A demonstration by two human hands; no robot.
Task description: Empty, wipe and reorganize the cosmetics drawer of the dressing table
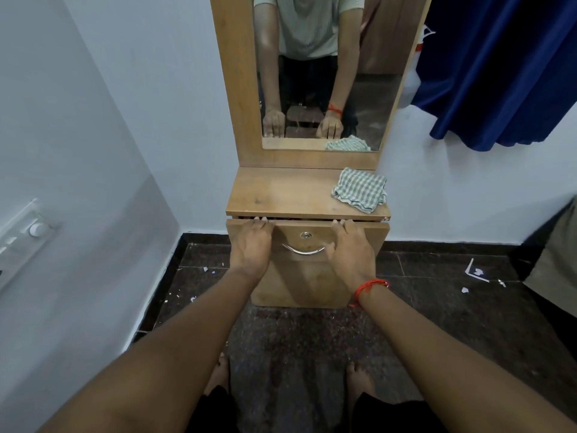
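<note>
I have my 2 hands on the light brown wooden drawer front, just under the tabletop: left hand and right hand, each grip clenched over its top edge. The drawer is open only a crack. A green-white checked cloth lies on the tabletop's right side.

Both hands grip the top edge of the wooden drawer, which stands slightly ajar beneath the tabletop. The left hand hooks its fingers over the edge left of the curved metal handle; the right hand, a red thread at its wrist, does the same on the right. A checked cloth lies crumpled at the tabletop's right rear, below the mirror. Paper scraps dot the dark floor.
</note>
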